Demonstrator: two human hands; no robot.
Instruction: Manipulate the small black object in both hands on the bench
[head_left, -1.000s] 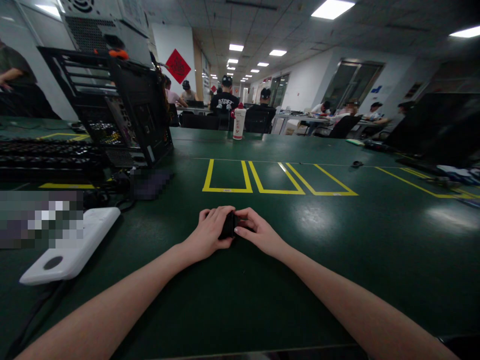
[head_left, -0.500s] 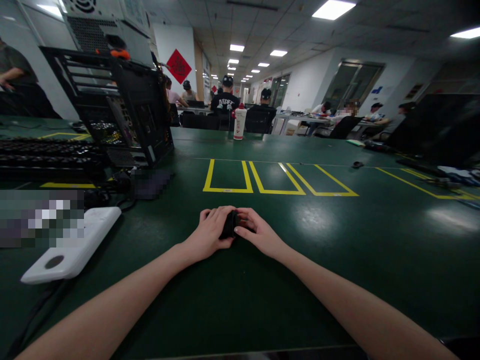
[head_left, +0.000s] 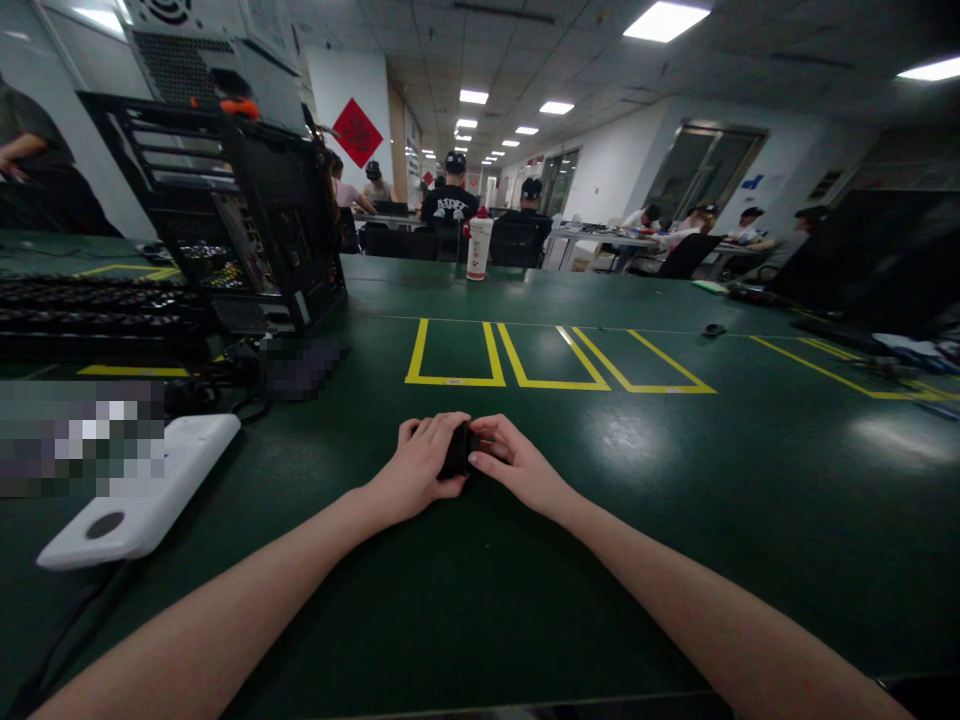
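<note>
A small black object (head_left: 457,455), roughly box-shaped, rests at the green table (head_left: 480,600) in front of me. My left hand (head_left: 424,460) wraps over it, fingers across the top and thumb along the near side. From the right, my right hand (head_left: 517,465) meets its right end with curled fingers and thumb. Most of the object is covered by the left fingers, so its exact kind cannot be made out.
Yellow tape outlines (head_left: 555,385) mark the table beyond my hands. To the left are a white power strip (head_left: 142,500) and a black computer case (head_left: 277,230). A white cup (head_left: 478,250) stands at the far edge. Several people sit at tables beyond.
</note>
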